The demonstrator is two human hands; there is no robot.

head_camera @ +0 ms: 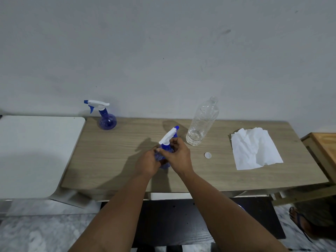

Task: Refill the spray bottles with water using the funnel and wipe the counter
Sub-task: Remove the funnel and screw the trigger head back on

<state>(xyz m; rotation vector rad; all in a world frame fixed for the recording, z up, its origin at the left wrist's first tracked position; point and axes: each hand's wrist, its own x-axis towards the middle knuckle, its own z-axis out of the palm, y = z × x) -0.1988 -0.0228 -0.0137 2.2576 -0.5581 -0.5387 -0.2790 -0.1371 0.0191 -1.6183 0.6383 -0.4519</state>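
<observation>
- The light wood-grain counter (112,160) carries everything; a blue translucent plastic spray bottle with a white trigger head (168,142) stands near its middle, tilted, nozzle pointing toward the back right.
- The left hand (148,163) holds this bottle's round body, fingers curled around it from the left.
- The right hand (177,155) grips the bottle's neck just below the white head, fingers (173,142) curled round it.
- A second blue round-bodied spray bottle with a white trigger head (106,116) stands upright at the back left corner of the counter, by the wall.
- A clear plastic water bottle, uncapped (202,122), stands toward the back edge, right of the hands; a little water shows in its base.
- A small white round cap (207,155) lies in front of it.
- A crumpled white paper towel (254,149) lies flat near the counter's right edge.
</observation>
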